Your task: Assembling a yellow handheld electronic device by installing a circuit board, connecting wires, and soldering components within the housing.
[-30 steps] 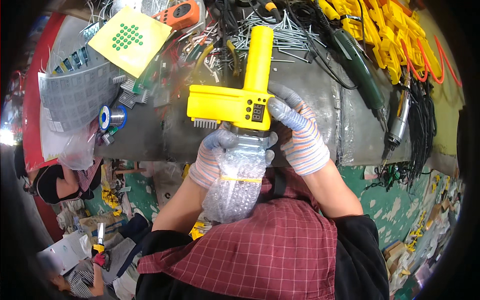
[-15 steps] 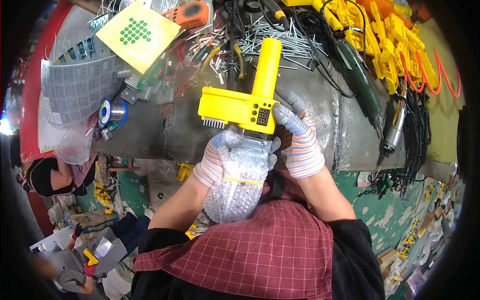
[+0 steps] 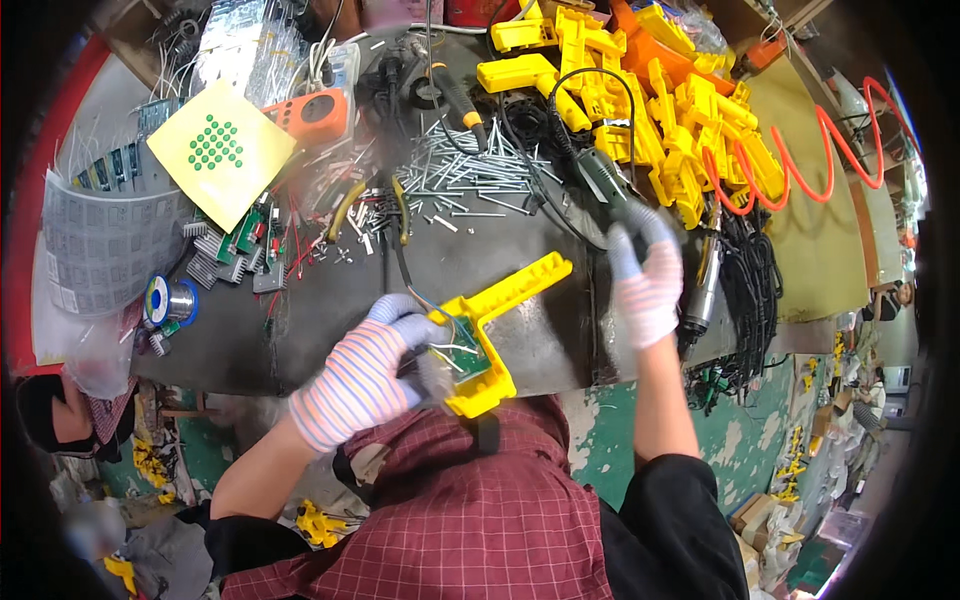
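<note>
Dark worktable (image 3: 540, 330), cluttered; heap of yellow housings (image 3: 650, 110) at far right. Open yellow housing half (image 3: 500, 330) over near edge, green circuit board (image 3: 462, 358) exposed. Left hand (image 3: 360, 375) closed on its lower end. Right hand (image 3: 645, 275) spread, empty, near black-corded rotary tool (image 3: 600, 175). Best kept level, wires clear.

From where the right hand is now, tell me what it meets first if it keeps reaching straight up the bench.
The right hand points toward the dark-green power tool with its black cable; that likely comes first, ahead of the yellow housings pile. Depth is unclear.
</note>
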The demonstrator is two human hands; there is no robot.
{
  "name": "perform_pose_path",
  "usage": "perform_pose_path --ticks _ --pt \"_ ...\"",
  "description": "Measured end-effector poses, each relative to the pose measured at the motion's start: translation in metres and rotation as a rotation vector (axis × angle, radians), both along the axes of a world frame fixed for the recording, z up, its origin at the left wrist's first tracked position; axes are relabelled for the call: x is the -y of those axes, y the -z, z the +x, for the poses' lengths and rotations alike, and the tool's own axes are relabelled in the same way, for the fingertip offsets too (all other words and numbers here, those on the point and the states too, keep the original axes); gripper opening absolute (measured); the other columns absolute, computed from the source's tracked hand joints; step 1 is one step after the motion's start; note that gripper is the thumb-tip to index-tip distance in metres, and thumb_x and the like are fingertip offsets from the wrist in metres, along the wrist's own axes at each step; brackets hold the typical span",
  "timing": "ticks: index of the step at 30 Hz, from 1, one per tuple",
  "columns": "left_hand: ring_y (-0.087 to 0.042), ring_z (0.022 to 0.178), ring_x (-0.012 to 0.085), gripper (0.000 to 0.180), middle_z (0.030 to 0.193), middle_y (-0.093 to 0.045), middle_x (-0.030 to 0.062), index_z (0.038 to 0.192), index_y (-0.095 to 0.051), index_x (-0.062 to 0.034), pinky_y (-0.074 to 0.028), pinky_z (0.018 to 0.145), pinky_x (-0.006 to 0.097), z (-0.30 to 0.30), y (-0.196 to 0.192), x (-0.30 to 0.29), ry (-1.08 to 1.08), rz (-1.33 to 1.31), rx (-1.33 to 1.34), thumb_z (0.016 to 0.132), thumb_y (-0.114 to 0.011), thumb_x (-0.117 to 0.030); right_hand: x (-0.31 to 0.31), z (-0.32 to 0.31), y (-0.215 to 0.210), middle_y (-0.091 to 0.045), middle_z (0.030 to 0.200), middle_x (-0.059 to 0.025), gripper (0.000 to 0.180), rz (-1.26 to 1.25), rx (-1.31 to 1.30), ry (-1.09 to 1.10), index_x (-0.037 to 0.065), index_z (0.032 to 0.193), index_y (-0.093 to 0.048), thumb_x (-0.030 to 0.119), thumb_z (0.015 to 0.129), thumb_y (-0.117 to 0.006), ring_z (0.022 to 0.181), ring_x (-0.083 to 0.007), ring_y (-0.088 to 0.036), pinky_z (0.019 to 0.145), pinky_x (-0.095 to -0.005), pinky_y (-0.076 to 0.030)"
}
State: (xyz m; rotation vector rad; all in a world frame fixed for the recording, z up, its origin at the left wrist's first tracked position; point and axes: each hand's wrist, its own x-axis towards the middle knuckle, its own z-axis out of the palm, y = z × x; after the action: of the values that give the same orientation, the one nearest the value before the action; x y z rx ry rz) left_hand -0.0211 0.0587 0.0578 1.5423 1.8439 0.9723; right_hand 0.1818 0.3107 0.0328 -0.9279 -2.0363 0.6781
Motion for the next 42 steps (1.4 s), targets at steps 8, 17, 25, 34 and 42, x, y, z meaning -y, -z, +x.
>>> perform_pose_path --ticks 8,17,25,34,42 --pt "-0.055 0.110 0.0387 0.046 0.123 -0.054 0.0166 0.110 -0.066 -0.0133 -0.045 0.096 0.051 0.023 0.036 -0.001 -0.122 0.181 -0.630 0.064 -0.068 -0.008 -0.059 0.003 -0.005 -0.058 0.124 -0.0264 0.081 0.105 0.769 0.019 0.015 0.151 -0.034 0.024 0.080 -0.071 0.113 -0.0423 -0.058 0.098 -0.0473 -0.047" --pt "-0.062 0.090 0.0343 0.016 0.097 -0.064 0.0128 0.096 -0.066 -0.0069 -0.048 0.081 0.045 -0.056 0.015 0.025 -0.551 0.202 -0.481 0.082 -0.068 -0.012 -0.012 0.017 -0.135 -0.048 0.076 0.0014 0.026 -0.915 -1.046 -0.742 0.007 0.095 -0.052 0.021 0.086 -0.073 0.071 -0.0109 -0.045 0.070 -0.0300 -0.041" --pt "-0.060 0.090 0.0321 0.014 0.091 -0.062 0.0097 0.092 -0.070 -0.0128 -0.048 0.078 0.044 -0.082 0.050 -0.006 -0.392 0.045 -0.692 0.079 -0.073 -0.017 0.066 0.003 -0.104 -0.055 0.079 -0.0001 0.078 -0.813 -0.913 -0.952 0.005 0.153 -0.029 0.039 0.092 -0.065 0.066 -0.0126 -0.054 0.069 -0.0340 -0.044" --pt "-0.064 0.073 0.0138 0.017 0.095 -0.069 0.0109 0.110 -0.063 -0.0028 -0.052 0.061 0.027 0.009 -0.006 0.014 -0.539 0.253 1.305 0.094 -0.060 -0.003 0.100 -0.020 -0.113 -0.048 0.068 0.0065 0.072 -0.699 -1.242 -0.750 -0.005 0.138 -0.049 0.027 0.079 -0.076 0.066 -0.0076 -0.044 0.075 -0.0267 -0.038" --pt "-0.063 0.071 0.0121 0.017 0.091 -0.068 0.0072 0.112 -0.064 -0.0030 -0.053 0.062 0.024 0.045 0.006 0.013 -0.435 0.229 1.610 0.095 -0.062 -0.006 0.101 -0.038 -0.101 -0.051 0.071 0.0052 0.070 -0.679 -1.138 -0.894 0.002 0.139 -0.051 0.036 0.083 -0.072 0.068 -0.0099 -0.048 0.078 -0.0288 -0.039"
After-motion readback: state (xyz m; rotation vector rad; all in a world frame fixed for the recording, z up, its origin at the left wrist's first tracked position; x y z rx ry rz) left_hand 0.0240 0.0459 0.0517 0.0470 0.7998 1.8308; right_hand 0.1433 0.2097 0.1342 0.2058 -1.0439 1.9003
